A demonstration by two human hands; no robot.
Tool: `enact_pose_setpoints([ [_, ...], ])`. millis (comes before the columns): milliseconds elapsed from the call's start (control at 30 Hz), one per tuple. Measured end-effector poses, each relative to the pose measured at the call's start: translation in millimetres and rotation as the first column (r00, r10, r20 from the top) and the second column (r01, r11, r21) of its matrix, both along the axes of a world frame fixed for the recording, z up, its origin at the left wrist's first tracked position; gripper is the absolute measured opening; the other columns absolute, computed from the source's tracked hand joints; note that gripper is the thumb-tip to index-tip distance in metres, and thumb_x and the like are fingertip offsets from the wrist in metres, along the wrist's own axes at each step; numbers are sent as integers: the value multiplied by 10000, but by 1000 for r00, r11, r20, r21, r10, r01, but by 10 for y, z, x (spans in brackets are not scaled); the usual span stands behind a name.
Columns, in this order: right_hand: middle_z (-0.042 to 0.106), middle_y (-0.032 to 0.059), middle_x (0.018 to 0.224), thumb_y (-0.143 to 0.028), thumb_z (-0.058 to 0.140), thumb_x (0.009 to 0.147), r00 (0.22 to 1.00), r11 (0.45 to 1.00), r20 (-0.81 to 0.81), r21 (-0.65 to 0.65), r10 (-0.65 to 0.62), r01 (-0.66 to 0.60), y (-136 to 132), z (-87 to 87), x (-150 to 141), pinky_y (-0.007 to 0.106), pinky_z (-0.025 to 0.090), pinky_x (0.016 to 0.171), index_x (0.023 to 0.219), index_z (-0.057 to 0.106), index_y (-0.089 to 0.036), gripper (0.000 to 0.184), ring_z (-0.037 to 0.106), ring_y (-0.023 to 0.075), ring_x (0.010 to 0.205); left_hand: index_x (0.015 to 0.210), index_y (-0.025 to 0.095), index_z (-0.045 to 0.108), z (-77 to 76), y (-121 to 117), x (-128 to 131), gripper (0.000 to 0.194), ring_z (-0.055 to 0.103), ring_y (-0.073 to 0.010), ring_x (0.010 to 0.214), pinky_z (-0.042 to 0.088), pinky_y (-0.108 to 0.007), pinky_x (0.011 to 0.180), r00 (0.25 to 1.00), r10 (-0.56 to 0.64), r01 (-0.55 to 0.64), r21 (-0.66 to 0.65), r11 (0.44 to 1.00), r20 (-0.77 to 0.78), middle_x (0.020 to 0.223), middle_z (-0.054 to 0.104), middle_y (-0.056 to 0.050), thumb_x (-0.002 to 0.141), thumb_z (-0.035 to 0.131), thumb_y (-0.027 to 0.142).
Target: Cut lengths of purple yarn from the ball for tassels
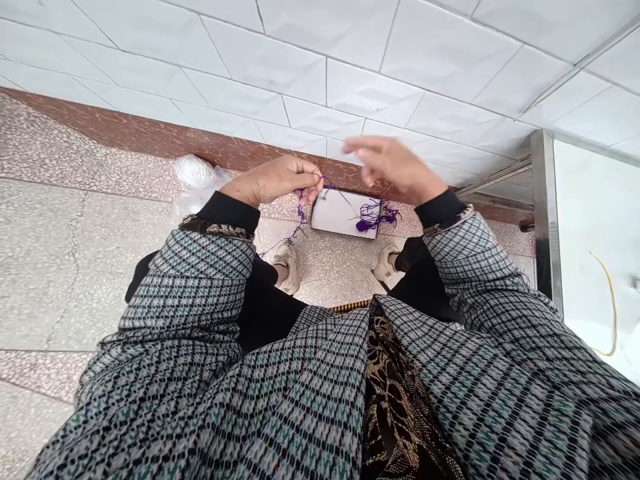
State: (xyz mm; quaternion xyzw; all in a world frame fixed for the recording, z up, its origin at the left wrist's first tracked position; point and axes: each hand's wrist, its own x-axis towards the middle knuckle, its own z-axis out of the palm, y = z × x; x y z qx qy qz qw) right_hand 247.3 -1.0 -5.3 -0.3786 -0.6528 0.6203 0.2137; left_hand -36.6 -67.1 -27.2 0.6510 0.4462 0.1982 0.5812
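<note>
My left hand (pixel 283 180) is closed, thumb and forefinger pinching a strand of purple yarn (pixel 301 212) that hangs below it in knotted loops toward my lap. To its right, my right hand (pixel 393 165) is raised, blurred by motion, with its fingers stretched out and apart; nothing shows in them. Beneath the hands, a white board or shallow box with dark edges (pixel 335 215) lies on the floor. A tangled bundle of purple yarn (pixel 371 217) rests on its right end, partly over the edge. A thin line runs across the board from near the left hand.
A white ball of yarn (pixel 193 171) in clear plastic sits on the floor beyond my left wrist. The tiled wall (pixel 305 67) rises ahead above a brown skirting (pixel 120 128). My shoes (pixel 287 268) flank the board. A metal-framed white panel (pixel 547 220) stands at right.
</note>
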Motion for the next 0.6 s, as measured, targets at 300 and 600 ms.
enact_pose_setpoints([
  [300, 714, 1, 797, -89, 818, 1030, 979, 987, 129, -15, 159, -159, -56, 154, -65, 186, 443, 530, 863, 795, -154, 180, 524, 82, 596, 850, 203, 790, -132, -75, -129, 364, 722, -213, 735, 652, -354, 872, 999, -9, 9, 16, 1000, 32, 734, 705, -71, 1027, 780, 521],
  [600, 87, -95, 723, -438, 727, 1180, 876, 889, -204, 48, -437, 455, 492, 700, 837, 206, 295, 559, 832, 242, -278, 617, 49, 156, 645, 707, 240, 637, 97, -296, -495, 639, 504, -150, 695, 536, -351, 805, 994, 21, -33, -109, 994, -107, 626, 530, 14, 936, 834, 803],
])
